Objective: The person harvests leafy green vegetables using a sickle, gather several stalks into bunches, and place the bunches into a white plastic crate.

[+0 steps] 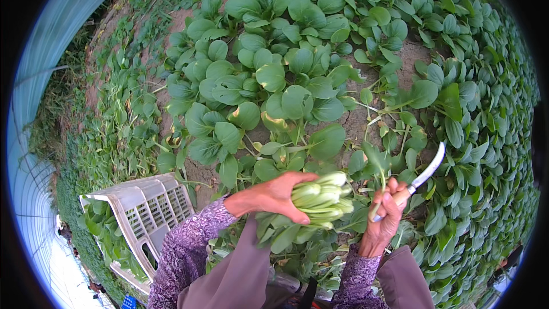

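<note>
My left hand (279, 197) is closed around a bunch of leafy greens (321, 199), with the pale stalk ends pointing right and the leaves hanging below the wrist. Just right of the bunch, my right hand (388, 208) grips the handle of a small knife with a curved blade (430, 169); the blade points up and right. A loose leaf on a thin stalk (383, 180) is also pinched between my right fingers. The two hands are apart, above the planted ground.
At the lower left, a white plastic crate (137, 210) lies tilted with greens inside. Leafy plants (296, 98) grow in front and densely along the right, with patches of bare soil (414, 62). Blue sheeting (51, 43) of a tunnel greenhouse curves along the left.
</note>
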Available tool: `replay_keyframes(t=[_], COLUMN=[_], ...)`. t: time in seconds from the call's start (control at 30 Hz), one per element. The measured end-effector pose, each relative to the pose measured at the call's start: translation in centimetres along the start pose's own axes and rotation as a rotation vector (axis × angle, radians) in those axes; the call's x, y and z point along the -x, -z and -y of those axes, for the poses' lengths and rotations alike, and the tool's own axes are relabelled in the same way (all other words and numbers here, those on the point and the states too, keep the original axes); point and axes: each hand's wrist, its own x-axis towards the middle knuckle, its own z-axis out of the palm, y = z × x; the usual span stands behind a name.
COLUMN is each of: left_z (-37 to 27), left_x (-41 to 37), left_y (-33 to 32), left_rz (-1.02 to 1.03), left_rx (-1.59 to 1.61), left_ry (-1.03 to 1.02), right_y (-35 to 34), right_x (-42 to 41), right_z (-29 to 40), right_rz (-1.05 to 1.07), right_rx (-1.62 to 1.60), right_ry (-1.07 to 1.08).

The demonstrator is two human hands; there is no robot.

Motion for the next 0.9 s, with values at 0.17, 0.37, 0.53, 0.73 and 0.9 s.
replay_keyframes(t=[0.17,0.37,0.53,0.73,0.9], left_z=[-0.3,-0.7,-3.6,-2.5,-2.5], left_x=[3.9,6.4,4.6,2.2,-0.1], left_y=[2.9,3.4,3.0,4.1,3.6], left_rz=[-0.071,-0.044,-0.048,0.011,-0.072], left_rx=[0.225,0.304,0.119,-0.508,-1.022], left_ry=[0.007,-0.068,0.048,0.016,-0.121], right_y=[-2.5,-1.3,5.9,4.5,1.4], right_x=[-0.4,-2.1,-5.7,-3.6,-2.2], right_z=[1.3,-10.8,-13.9,-12.6,-10.0], right_rz=[-0.099,0.706,0.327,-0.156,0.049], right_rx=[1.050,1.776,1.842,0.874,1.218], right_ry=[-0.106,0.205,0.286,-0.529,-0.335])
